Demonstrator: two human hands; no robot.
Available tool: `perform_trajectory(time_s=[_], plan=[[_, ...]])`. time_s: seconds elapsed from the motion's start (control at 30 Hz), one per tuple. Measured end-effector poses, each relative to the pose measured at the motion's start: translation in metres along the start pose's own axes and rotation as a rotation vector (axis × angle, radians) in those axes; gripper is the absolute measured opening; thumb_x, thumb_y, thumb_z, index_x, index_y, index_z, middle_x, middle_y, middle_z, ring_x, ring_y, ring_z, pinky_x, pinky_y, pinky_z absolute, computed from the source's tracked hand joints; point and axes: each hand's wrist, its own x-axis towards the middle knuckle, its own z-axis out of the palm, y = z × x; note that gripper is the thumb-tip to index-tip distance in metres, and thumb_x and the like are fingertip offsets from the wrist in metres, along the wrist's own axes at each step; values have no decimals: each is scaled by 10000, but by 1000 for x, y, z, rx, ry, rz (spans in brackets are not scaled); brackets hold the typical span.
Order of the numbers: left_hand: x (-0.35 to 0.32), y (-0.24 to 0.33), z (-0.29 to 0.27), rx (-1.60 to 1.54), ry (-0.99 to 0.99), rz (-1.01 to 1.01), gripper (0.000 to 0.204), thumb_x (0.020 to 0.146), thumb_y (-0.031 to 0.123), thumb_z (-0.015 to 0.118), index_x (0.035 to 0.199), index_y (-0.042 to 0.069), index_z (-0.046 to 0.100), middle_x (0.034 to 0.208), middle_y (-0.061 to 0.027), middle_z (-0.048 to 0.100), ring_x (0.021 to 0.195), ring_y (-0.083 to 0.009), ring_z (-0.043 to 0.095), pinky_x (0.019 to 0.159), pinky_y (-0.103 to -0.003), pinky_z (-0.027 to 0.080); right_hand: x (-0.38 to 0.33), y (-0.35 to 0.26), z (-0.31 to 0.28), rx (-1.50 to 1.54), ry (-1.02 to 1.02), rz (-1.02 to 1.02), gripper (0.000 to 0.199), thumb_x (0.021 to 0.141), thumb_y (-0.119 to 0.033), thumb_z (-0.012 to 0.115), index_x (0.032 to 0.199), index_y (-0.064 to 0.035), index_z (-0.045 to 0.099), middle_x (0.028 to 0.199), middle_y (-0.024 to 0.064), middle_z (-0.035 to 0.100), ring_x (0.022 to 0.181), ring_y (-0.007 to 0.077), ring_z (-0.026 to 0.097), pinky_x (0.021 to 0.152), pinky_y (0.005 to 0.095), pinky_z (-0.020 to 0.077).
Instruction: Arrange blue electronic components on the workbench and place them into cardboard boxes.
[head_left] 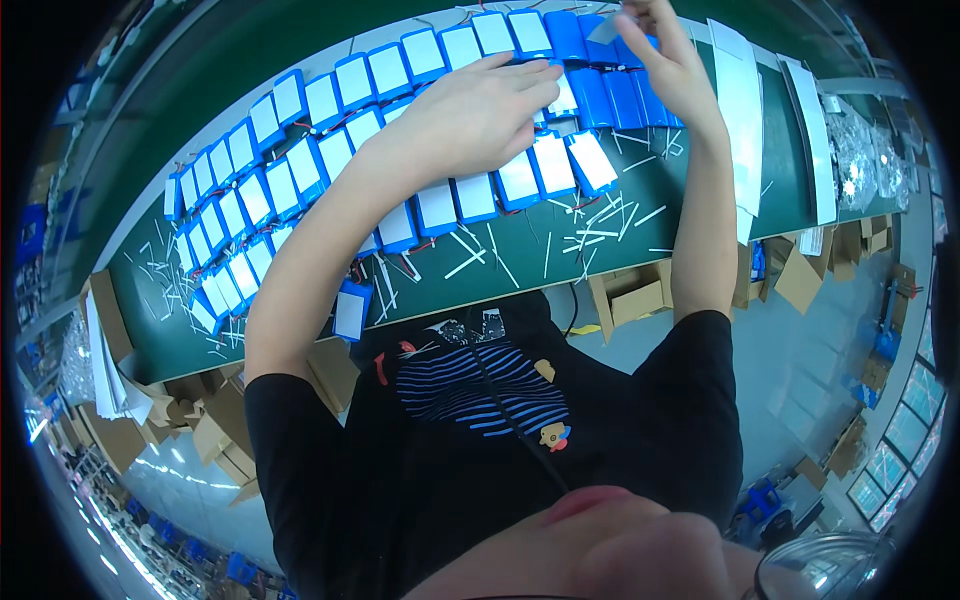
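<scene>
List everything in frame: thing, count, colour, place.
battery packs: dozens, blue wrap with white face labels, in rows across the table from lower left to top centre
table: one, dark green, spans the upper half
paper strips: many, white, scattered on the table below the packs
sheet stack: a few long white sheets, right end of the table
cardboard boxes: several, brown, under and beside the table edge
clear bags: a pile, far right
label piece: one, pale, pinched at top
left hand: palm down on the packs, top centre
right hand: raised over the packs, fingertips pinching the label piece
</scene>
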Motion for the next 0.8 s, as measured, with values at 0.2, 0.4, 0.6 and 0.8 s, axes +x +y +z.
perform_trajectory(time_s=[0.2, 0.4, 0.6, 0.8], plan=[[-2, -1, -5, -60, -62, -74, 308, 1005, 221, 596, 1281, 96, 651, 1376, -77, 651, 1255, -263, 637, 1174, -365, 412, 25, -3, 14, -195, -115, 81, 125, 937, -54, 565, 1018, -20, 655, 857, 50, 580, 824, 156, 517, 749, 275, 426], [-4, -8, 6, 1, 3, 50, 291, 1019, 272, 597, 1250, 106, 660, 1387, -74, 643, 1282, -241, 617, 1171, -371, 414, 42, 0, 19, -257, -145, 36, 130, 911, -64, 558, 969, -4, 658, 898, 92, 646, 806, 218, 551, 759, 321, 458], [3, -12, 9, 75, 22, 81, 313, 1029, 301, 582, 1284, 133, 649, 1394, -67, 640, 1317, -244, 590, 1193, -416, 384, 47, 20, 34, -328, -198, -229, 146, 887, -64, 569, 962, 9, 671, 921, 113, 680, 791, 261, 589, 763, 352, 483], [16, -24, 38, 124, 89, 42, 365, 1036, 349, 566, 1353, 173, 615, 1432, -49, 616, 1364, -243, 550, 1221, -459, 331, 48, 22, 33, -457, -290, -90, 220, 864, -58, 615, 1065, -16, 693, 957, 114, 679, 809, 286, 625, 768, 372, 500]])
